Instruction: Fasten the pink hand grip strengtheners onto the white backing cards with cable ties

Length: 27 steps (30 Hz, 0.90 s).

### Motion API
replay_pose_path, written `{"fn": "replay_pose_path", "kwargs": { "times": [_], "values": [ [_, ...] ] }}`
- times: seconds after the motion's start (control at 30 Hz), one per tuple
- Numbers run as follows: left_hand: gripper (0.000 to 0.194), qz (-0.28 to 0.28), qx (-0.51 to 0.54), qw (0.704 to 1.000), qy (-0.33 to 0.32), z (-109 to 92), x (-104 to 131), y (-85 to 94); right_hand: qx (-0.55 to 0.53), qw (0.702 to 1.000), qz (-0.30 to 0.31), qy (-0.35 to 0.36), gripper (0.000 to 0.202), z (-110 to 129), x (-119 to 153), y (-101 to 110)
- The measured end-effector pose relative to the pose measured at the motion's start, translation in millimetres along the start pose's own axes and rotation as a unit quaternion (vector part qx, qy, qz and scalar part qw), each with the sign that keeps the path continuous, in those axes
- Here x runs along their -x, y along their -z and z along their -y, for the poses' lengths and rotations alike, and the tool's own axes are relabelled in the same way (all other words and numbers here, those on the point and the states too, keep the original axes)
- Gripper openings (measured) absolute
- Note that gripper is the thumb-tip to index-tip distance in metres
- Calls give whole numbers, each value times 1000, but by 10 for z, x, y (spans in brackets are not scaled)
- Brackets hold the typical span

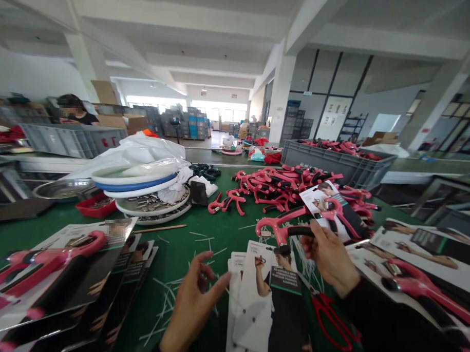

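- Right hand [330, 256]: fingers and thumb closed around the black handle of a pink hand grip strengthener [269, 227]. Its coil spring end points left, and it's up over the top edge of the printed backing cards.
- Left hand [195, 300]: grip is wide, fingers curled a bit with the thumb well apart from them, right beside the card stack.
- Those backing cards [255, 305] sit in a slightly fanned stack between the hands, arm photo and text facing up.
- Just right of the stack: red-handled scissors [332, 323], below the right hand.
- Thin white plastic ties [169, 302] are scattered left of the stack, plus a bunch near the right hand.
- Beyond the hands there's a big messy heap of pink strengtheners [277, 185], with one carded strengthener [334, 210] leaning on it.
- More carded ones at both sides: a left pile [68, 262] and a right pile [424, 280].
- Farther left on the green tabletop [206, 229]: a wooden stick [161, 228], a red tray [97, 207] and stacked round trays [155, 201] with small metal parts.
- Behind the heap, a gray crate [335, 166] full of more pink ones.
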<state>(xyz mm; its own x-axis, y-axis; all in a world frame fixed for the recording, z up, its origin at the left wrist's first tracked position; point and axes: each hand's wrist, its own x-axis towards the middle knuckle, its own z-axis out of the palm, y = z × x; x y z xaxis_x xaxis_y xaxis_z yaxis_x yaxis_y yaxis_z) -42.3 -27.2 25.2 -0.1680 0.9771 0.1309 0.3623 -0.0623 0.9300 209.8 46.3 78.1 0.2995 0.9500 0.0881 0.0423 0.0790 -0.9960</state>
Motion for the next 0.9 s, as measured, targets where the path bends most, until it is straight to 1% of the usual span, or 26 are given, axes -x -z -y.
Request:
{"fn": "replay_pose_path", "kwargs": {
  "times": [0.03, 0.07, 0.1, 0.13, 0.17, 0.2, 0.23, 0.27, 0.3, 0.33, 0.37, 0.4, 0.43, 0.47, 0.5, 0.53, 0.57, 0.6, 0.63, 0.67, 0.73, 0.77, 0.8, 0.9],
  "values": [
    [47, -68, 16, 997, -17, -94, 68, 1, -29, 999, 7, -22, 29, -23, 134, 4],
    [45, -97, 40, 994, -27, -192, 141, -21, -52, 998, 12, -39, 27, -42, 267, -3],
    [46, -67, 70, 995, -21, -289, 212, -65, -78, 995, 15, -56, 26, -60, 399, -21],
    [49, -3, 116, 993, 4, -379, 275, -128, -107, 991, 16, -75, 25, -78, 532, -47],
    [56, 69, 169, 982, 41, -456, 325, -205, -143, 985, 14, -96, 26, -97, 666, -80],
    [63, 125, 224, 962, 92, -518, 360, -289, -186, 975, 10, -118, 27, -118, 800, -114],
    [67, 152, 275, 940, 133, -561, 380, -370, -222, 966, 9, -134, 30, -141, 932, -145],
    [66, 164, 316, 921, 157, -587, 385, -443, -246, 959, 14, -140, 33, -165, 1058, -167],
    [62, 164, 348, 908, 166, -596, 380, -500, -252, 958, 24, -136, 35, -188, 1172, -174],
    [54, 154, 370, 902, 162, -591, 367, -538, -234, 963, 49, -125, 35, -209, 1270, -161],
    [46, 144, 382, 900, 156, -576, 348, -555, -192, 972, 88, -108, 34, -224, 1345, -126],
    [40, 135, 388, 899, 153, -557, 324, -552, -128, 980, 129, -78, 32, -232, 1393, -69],
    [36, 126, 389, 899, 156, -537, 297, -532, -46, 987, 153, -28, 31, -232, 1412, 7],
    [34, 117, 386, 901, 160, -521, 266, -499, 48, 986, 155, 41, 30, -224, 1403, 96],
    [32, 118, 380, 903, 163, -511, 233, -460, 148, 973, 124, 128, 31, -209, 1369, 186],
    [31, 128, 369, 906, 163, -509, 198, -421, 239, 944, 57, 222, 37, -188, 1314, 269],
    [30, 143, 354, 911, 159, -513, 163, -388, 317, 904, 4, 287, 45, -165, 1248, 334],
    [30, 161, 333, 917, 153, -524, 126, -365, 378, 865, -16, 331, 52, -143, 1177, 378],
    [31, 183, 308, 922, 148, -537, 90, -355, 421, 832, -1, 361, 56, -125, 1108, 397],
    [32, 208, 281, 925, 146, -551, 53, -357, 452, 807, 37, 378, 54, -114, 1046, 395],
    [35, 248, 236, 930, 137, -570, -22, -388, 482, 774, 119, 394, 43, -116, 952, 349],
    [36, 261, 221, 930, 133, -573, -61, -411, 487, 766, 141, 395, 39, -127, 918, 319],
    [37, 267, 213, 931, 129, -572, -100, -435, 490, 763, 150, 395, 38, -143, 889, 292],
    [39, 263, 207, 934, 125, -560, -223, -497, 491, 758, 160, 398, 43, -184, 817, 243]
  ]
}}
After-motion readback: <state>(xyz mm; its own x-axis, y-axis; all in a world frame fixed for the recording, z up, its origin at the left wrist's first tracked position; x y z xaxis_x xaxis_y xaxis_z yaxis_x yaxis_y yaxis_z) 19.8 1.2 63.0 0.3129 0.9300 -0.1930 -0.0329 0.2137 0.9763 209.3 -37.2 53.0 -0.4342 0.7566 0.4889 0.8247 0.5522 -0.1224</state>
